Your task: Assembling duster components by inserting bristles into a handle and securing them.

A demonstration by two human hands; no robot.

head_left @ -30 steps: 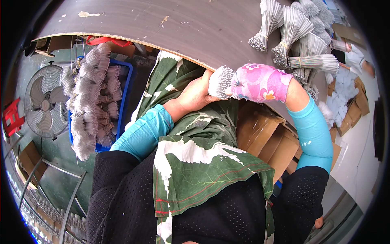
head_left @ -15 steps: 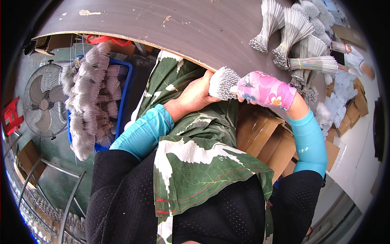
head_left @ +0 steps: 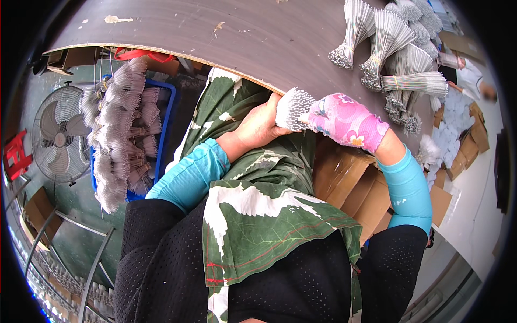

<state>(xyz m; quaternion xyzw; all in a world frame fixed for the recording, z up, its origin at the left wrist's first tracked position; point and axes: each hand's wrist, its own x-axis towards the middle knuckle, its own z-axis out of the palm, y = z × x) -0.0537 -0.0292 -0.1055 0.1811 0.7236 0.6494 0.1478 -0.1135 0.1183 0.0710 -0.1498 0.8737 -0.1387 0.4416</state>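
Observation:
My left hand [head_left: 258, 125], bare, is closed round a bundle of thin white wires [head_left: 294, 110] above my lap, at the table's edge. The bundle's dense grey tips face right, and its other end is hidden. My right hand [head_left: 347, 121], in a pink flowered glove, meets the tips from the right. Its fingers are pinched together against the lower right of the bundle. What they grip, if anything, is too small to make out.
More tied wire bundles [head_left: 385, 43] lie on the brown table [head_left: 258, 40] at far right. Left stand a blue crate [head_left: 169, 107] of white bundles and a floor fan [head_left: 59, 139]. An open cardboard box [head_left: 344, 175] sits below my right arm. A person in white is beyond.
My right hand has shifted slightly left and its wrist has turned, with its fingers still at the tips. The left hand and the bundle have barely moved.

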